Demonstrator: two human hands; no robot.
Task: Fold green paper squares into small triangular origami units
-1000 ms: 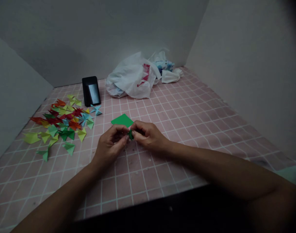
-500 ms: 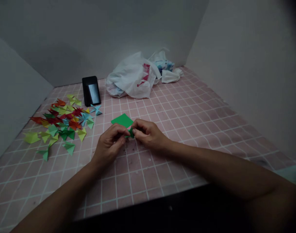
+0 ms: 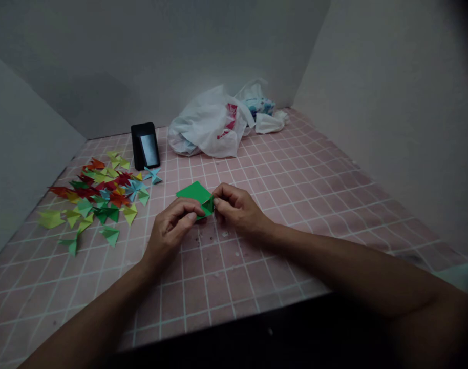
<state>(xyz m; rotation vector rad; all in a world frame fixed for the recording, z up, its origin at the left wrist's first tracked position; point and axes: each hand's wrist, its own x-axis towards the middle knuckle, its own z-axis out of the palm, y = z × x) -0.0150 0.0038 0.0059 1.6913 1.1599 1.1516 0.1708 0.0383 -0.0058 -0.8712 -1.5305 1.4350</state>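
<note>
A small folded green paper piece (image 3: 208, 206) is pinched between both hands over the pink tiled table (image 3: 288, 179). My left hand (image 3: 173, 229) grips its left side with thumb and fingers closed. From the right, my right hand (image 3: 237, 208) pinches the same piece with thumb and forefinger. Flat green paper squares (image 3: 193, 191) lie on the table just behind the fingers.
A spread of folded paper shapes (image 3: 98, 197) in red, yellow, green and blue lies at the left. A black phone (image 3: 145, 145) stands propped behind them. White plastic bags (image 3: 214, 123) sit at the back. Grey walls close in the left, back and right sides.
Both hands have shifted a little away from me with the green piece. The piece now shows slightly more between the fingertips.
</note>
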